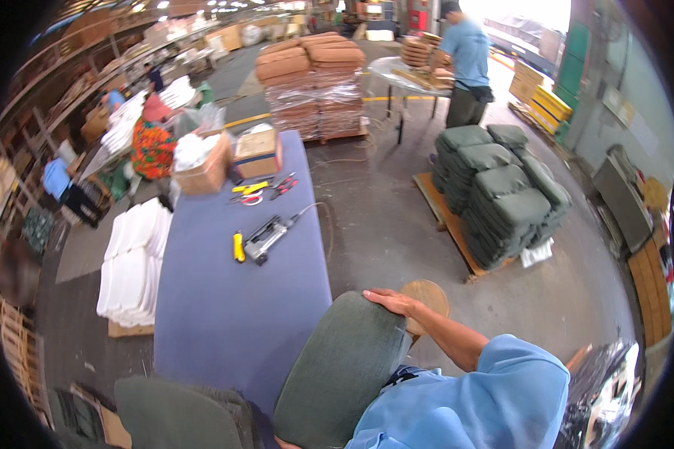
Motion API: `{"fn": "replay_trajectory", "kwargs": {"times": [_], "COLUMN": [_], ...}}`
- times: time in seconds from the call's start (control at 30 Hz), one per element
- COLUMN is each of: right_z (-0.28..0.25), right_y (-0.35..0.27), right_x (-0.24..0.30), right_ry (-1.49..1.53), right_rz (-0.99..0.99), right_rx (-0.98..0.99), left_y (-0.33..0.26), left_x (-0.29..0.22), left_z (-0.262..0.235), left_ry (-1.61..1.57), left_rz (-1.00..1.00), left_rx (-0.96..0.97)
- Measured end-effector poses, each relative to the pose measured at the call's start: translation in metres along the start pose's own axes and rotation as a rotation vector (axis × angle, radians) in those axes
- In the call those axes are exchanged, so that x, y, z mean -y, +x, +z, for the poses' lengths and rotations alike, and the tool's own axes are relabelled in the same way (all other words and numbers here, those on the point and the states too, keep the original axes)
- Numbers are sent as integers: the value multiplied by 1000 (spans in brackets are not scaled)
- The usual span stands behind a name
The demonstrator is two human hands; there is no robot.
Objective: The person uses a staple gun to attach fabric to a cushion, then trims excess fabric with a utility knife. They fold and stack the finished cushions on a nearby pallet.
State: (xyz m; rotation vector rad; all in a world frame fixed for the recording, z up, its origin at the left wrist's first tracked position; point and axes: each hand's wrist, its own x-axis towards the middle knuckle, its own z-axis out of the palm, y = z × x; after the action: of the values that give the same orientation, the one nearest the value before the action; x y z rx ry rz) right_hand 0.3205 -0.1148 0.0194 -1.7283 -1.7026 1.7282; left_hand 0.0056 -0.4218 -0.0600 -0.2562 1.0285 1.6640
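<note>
A dark green seat cushion [341, 370] leans at a tilt between my body and the table's near right edge. My right hand [389, 301] grips its far upper corner, fingers bent over the rim. Of my left hand [285, 443], only a sliver shows at the cushion's lower edge, where it holds on; its fingers are mostly hidden. More green cushions [176, 415] lie at the table's near end, to the left of the one I hold.
The blue-topped table [225, 314] bears a grey power tool [268, 238], a yellow cutter [238, 247], scissors [252, 198], pliers [283, 185] and cartons [258, 152]. Green cushions [502, 198] are piled on a pallet at right; white pads [133, 262] at left. A co-worker [466, 63] stands beyond.
</note>
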Motion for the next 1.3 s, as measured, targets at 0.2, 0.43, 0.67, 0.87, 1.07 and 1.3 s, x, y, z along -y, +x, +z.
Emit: {"fn": "replay_trajectory", "kwargs": {"times": [0.2,0.43,0.67,0.87,1.07,1.3], "right_z": [-67,-52,-113,-89,-53,-122], "right_y": [-97,-250,-349,-435,-498,-538], "right_x": [-159,-300,-416,-485,-527,-567], "right_ry": [466,890,1140,998,1576,1593], "right_rz": [24,185,25,41,-442,-348], "right_rx": [-340,-759,-1041,-1477,-1832,-1953], "left_y": [33,53,13,-32,-68,-128], "left_x": [23,110,270,402,535,678], "left_z": [47,141,266,327,422,476], "left_ry": [153,626,884,937,1184,1027], "left_rz": [-273,-366,-420,-639,-634,-868], "left_rx": [264,496,702,889,1200,1436]}}
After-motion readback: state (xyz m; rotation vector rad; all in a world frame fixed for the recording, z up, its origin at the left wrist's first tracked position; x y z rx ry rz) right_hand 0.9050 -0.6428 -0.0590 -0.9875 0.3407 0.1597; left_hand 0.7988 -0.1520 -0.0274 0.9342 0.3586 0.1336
